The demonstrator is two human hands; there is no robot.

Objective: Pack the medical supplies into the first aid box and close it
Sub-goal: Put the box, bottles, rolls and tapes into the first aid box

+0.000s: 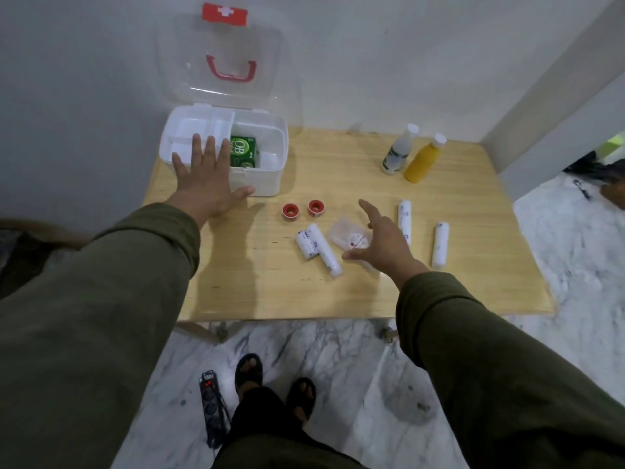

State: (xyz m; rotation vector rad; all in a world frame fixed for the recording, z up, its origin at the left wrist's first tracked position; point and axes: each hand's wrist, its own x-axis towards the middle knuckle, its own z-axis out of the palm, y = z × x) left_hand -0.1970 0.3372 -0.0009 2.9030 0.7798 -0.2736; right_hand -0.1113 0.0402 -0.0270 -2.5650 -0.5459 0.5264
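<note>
Bracing the box (267,157) with a flat, open left hand (206,184), the person is mid-packing. The right hand (382,242) hovers open, empty, over the plastic pouch (345,235); the next move is probably gripping it.

Table (257,279) is showing pale wood, smooth, satin grain. First aid box (270,170) is looking like white semi-gloss plastic; its lid (176,62) clear glossy plastic, handle (231,71) red plastic. Bandage rolls (440,244) are appearing wrapped in white glossy film. Sleeves (101,299) are reading as matt olive cloth. Floor (338,353) is showing polished white marble.
</note>
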